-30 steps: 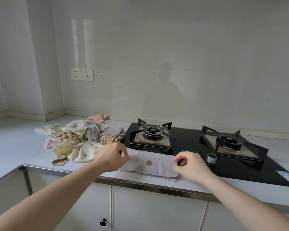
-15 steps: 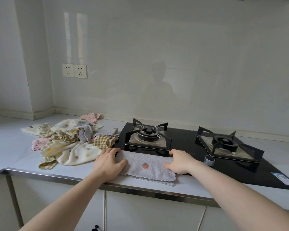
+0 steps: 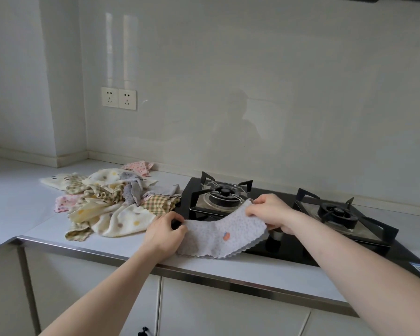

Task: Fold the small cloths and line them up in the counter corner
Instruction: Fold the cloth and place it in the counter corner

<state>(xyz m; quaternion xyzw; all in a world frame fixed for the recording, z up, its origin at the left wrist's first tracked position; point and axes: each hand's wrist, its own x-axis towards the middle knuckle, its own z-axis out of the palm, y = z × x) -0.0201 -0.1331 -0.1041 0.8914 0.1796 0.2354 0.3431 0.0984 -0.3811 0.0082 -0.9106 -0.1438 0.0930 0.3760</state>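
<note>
White counter [image 3: 22, 209], front edge beside the hob [image 3: 289, 241]: grey cloth [image 3: 224, 235] is pinched at opposite ends by left hand [image 3: 165, 232] and right hand [image 3: 272, 212], right end raised. Unfolded cloth pile [image 3: 107, 204] lies left.

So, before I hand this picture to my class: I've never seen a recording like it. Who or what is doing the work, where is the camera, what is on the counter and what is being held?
No machine here: a person works with two bare hands, and the camera sits on their head, looking forward and down, so the arms reach in from the bottom edge. The left hand and right hand each pinch one end of a small grey cloth with an orange spot. Its right end is lifted and its middle sags toward the white counter. To the left lies a loose pile of unfolded cloths, cream, pink and checked. Behind the hands is a black gas hob with two burners. On the wall is a double socket.
</note>
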